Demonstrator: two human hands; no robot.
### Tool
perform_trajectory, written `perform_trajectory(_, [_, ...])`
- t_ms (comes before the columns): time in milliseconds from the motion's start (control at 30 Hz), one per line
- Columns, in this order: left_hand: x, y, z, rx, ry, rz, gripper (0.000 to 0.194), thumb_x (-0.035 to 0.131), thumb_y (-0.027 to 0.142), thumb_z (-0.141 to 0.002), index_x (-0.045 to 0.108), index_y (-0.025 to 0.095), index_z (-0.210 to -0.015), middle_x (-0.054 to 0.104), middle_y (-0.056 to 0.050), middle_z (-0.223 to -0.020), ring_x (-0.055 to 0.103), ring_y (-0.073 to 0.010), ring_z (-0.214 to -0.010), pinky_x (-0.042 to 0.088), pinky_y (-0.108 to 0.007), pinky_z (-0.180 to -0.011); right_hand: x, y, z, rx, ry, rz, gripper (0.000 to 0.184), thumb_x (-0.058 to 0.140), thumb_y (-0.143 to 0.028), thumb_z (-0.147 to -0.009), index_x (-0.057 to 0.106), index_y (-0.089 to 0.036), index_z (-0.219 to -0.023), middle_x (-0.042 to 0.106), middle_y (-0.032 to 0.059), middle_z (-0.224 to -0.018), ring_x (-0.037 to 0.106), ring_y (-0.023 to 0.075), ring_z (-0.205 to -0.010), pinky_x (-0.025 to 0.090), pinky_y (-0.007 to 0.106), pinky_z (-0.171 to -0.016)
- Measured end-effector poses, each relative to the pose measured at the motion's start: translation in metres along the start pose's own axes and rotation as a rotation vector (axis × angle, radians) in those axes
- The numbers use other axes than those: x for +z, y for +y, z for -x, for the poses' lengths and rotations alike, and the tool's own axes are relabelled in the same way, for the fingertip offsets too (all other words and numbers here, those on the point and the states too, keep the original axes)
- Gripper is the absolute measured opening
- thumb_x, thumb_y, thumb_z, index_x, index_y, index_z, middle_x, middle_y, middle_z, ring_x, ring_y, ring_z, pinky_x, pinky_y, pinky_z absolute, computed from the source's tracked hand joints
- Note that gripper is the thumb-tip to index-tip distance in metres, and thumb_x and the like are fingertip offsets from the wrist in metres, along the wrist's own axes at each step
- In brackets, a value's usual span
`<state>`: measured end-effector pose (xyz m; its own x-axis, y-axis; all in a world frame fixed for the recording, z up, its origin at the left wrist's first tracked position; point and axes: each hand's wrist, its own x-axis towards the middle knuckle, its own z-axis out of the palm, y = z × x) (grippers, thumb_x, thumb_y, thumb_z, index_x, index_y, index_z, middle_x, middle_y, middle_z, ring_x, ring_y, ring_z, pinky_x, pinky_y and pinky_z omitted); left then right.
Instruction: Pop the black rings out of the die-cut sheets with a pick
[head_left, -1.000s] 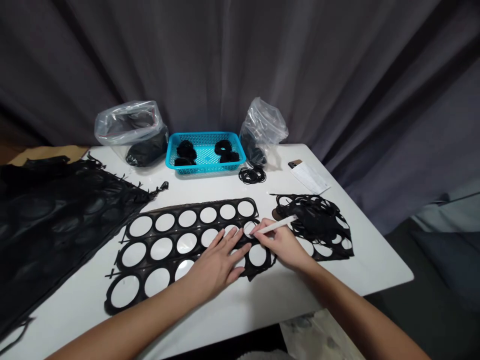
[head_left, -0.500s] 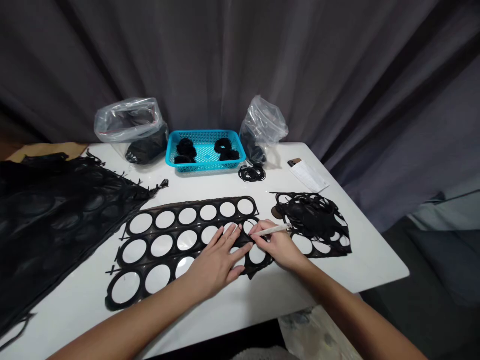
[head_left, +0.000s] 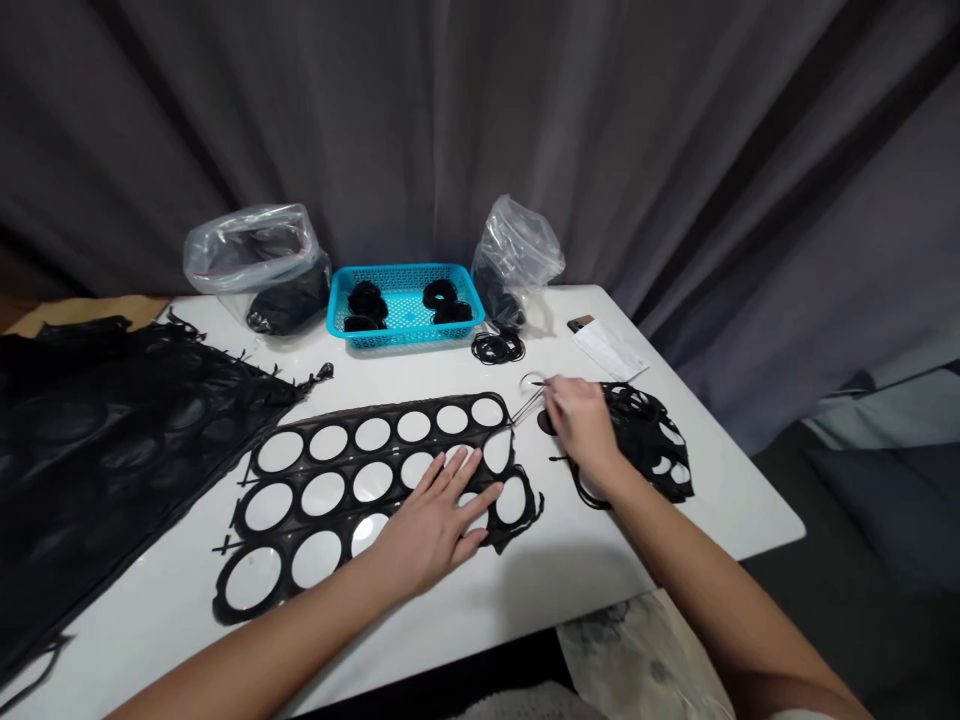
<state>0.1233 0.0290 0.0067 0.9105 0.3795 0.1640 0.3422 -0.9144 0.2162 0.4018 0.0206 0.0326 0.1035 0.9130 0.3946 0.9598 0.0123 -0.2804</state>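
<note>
My left hand (head_left: 435,515) lies flat with fingers spread on a black rubbery sheet (head_left: 346,508) of joined rings with round holes, pinning it to the table. Away from the sheet's right end, my right hand (head_left: 581,425) is closed around a slim pen-like tool (head_left: 541,383), mostly hidden by the fingers. From the sheet's right edge a thin black strand (head_left: 527,404) stretches taut up to the tool. A small loop shows by the tool's tip. Right beside this hand is a heap of black ring scraps (head_left: 649,440).
A blue basket (head_left: 405,340) with bundles of black rings stands at the back, between two clear plastic bags (head_left: 255,262) (head_left: 525,245). Loose black rings (head_left: 498,348) lie in front. A phone (head_left: 579,324) sits partly under white paper (head_left: 609,347). More black sheets (head_left: 97,430) cover the left.
My right hand has moved up and right, off the sheet, drawing out a thin black strand that was at the sheet's right end. My left hand stays in place.
</note>
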Motion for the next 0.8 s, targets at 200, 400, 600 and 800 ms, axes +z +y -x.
perform_trajectory(200, [-0.009,0.011,0.006,0.055,-0.007,0.050,0.052,0.056,0.038,-0.099,0.042,0.024,-0.148,0.037,-0.012,-0.158,0.028,-0.0291,-0.148,0.026,-0.050,-0.120,-0.028,0.001,0.016,0.274,-0.094,-0.469,0.020,0.055,-0.034,-0.091,0.055,-0.022,-0.075,0.071,0.0044,-0.083,0.062,0.0212,-0.077,0.044,0.032,-0.074])
perform_trajectory(400, [-0.003,0.032,0.022,0.076,-0.050,0.039,0.056,0.066,0.034,-0.093,0.047,0.021,-0.144,0.035,-0.016,-0.158,0.033,-0.0329,-0.146,0.029,-0.052,-0.118,-0.024,-0.052,0.086,0.329,-0.401,-0.823,0.012,0.058,-0.030,-0.091,0.062,-0.022,-0.082,0.072,0.0038,-0.095,0.066,0.0209,-0.092,0.048,0.032,-0.082])
perform_trajectory(600, [0.005,0.030,0.026,0.070,-0.017,0.076,0.058,0.062,0.034,-0.095,0.041,0.025,-0.148,0.029,-0.012,-0.161,0.028,-0.0312,-0.148,0.026,-0.051,-0.120,-0.014,-0.063,0.109,0.262,-0.348,-0.762,0.010,0.057,-0.024,-0.090,0.062,-0.022,-0.082,0.068,0.0040,-0.094,0.064,0.0207,-0.097,0.048,0.033,-0.088])
perform_trajectory(800, [0.007,0.029,0.026,0.073,-0.026,0.090,0.063,0.064,0.032,-0.094,0.038,0.027,-0.151,0.027,-0.013,-0.162,0.027,-0.0315,-0.149,0.025,-0.051,-0.120,-0.016,-0.065,0.106,0.169,-0.307,-0.658,0.014,0.056,-0.020,-0.091,0.058,-0.023,-0.077,0.067,0.0027,-0.089,0.063,0.0200,-0.092,0.048,0.031,-0.082])
